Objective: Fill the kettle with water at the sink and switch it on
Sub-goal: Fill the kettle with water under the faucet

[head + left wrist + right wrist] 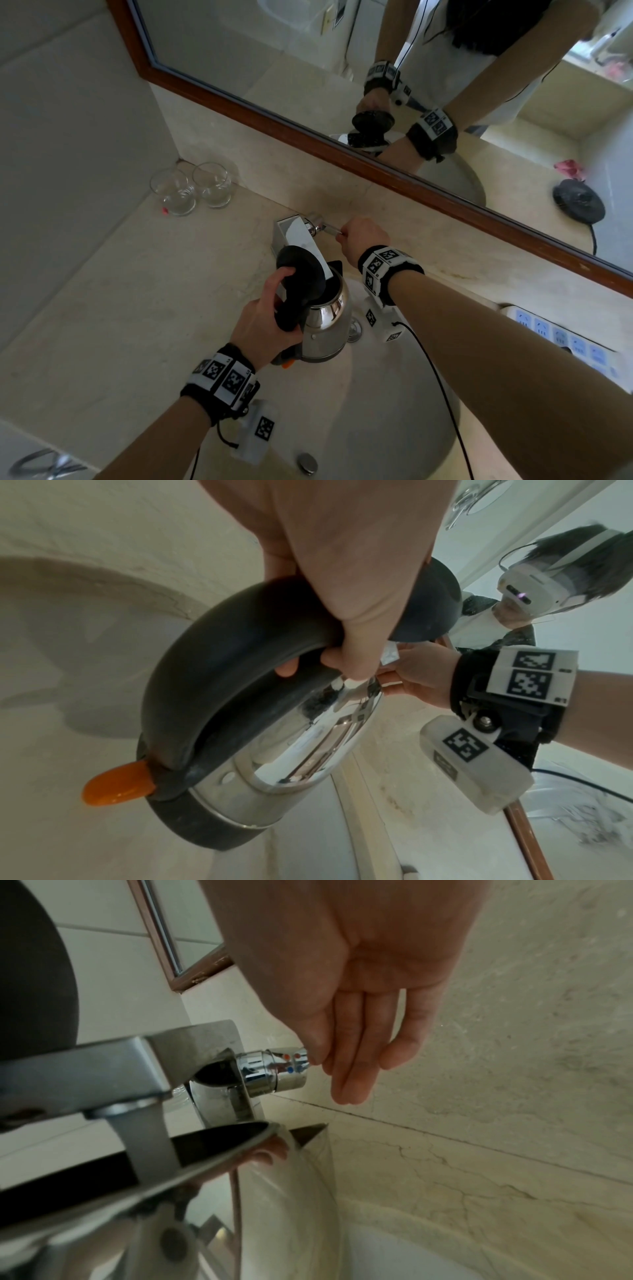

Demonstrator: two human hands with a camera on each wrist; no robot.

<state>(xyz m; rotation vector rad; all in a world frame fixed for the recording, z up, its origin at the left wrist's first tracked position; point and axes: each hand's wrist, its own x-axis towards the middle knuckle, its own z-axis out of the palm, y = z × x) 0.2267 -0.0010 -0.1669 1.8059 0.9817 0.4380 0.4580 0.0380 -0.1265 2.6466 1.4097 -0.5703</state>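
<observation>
I log 2 clear drinking glasses (191,186) standing side by side in the far left corner of the beige stone counter (120,291), just below the wood-framed mirror (308,126). Next rightward, my left hand (263,317) has its fingers wrapped round the black handle (219,674) of the stainless electric kettle (325,322), which hangs over the sink basin (394,411) with its black lid (301,270) flipped up; the orange switch tab (118,787) sticks out at the handle's foot. The kettle mouth sits directly under the square chrome faucet spout (296,236), and the right wrist view shows a stream of water (147,1148) running from the spout into the opening. Further right, my right hand (363,241) is at the faucet's chrome control knob (279,1070), marked with red and blue dots; thumb and forefinger appear to pinch the thin lever at its end, while the other fingers (359,1053) hang straight and close together. At the far right, a white power strip (561,337) lies on the counter, and the kettle's round black base (579,202) with its cord appears in the mirror reflection.
</observation>
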